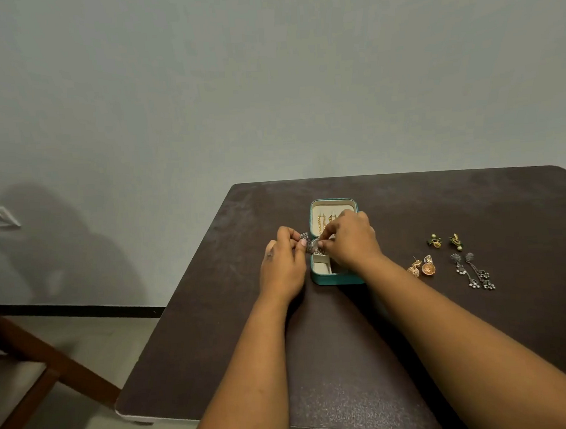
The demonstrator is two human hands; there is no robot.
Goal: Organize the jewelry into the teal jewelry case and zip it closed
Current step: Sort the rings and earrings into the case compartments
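Teal and small, the open zip-up jewelry case with the cream lining [319, 280] lies near the middle of the dark brown wooden desk [216, 336], its long axis running from my edge toward the far edge. My left hand [283, 264] sits just beside the case's left wall, fingers curled and pinching a small dark silver ornate earring [305, 237]. My right hand [352, 239] reaches across the case from the right side, fingertips pinched on another small silvery piece over the near compartments; what exactly it is I cannot tell, it is too small and half hidden. Both hands nearly meet over the case's left rim.

What I judge matters next: the compartment I want lies directly under and just right of my left fingertips, so the earring only needs to go down and slightly rightward. Thin gold chain pieces [324, 221] already lie in the far half.

Toward the desk's right edge wait the green-and-gold stud pair [444, 241], the peach-gold dome earrings [422, 267] and the long dark silver dangling earrings [475, 272], all nearer my right hand. Zipping is not yet possible.
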